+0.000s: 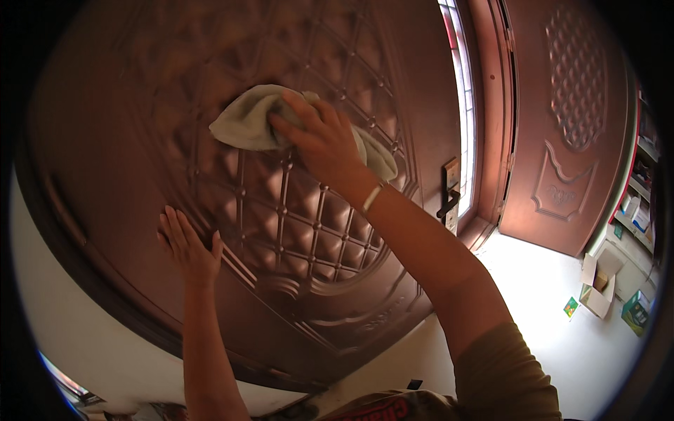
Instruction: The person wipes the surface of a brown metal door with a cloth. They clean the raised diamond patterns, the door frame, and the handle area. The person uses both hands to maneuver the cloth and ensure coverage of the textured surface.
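My right hand presses a pale, crumpled cloth against the raised diamond-pattern panel of a brown door leaf. Part of the cloth hangs out past the wrist side of the hand, and the palm is hidden. Lower and to the left, my left hand lies flat on the door's smooth border, fingers pointing up, with nothing in it. A dark lever handle on a metal plate sits near the door's right edge.
A second brown door leaf stands at the right beyond the frame. On the pale floor are an opened cardboard box, a green box and a small green packet. Stocked shelves line the far right.
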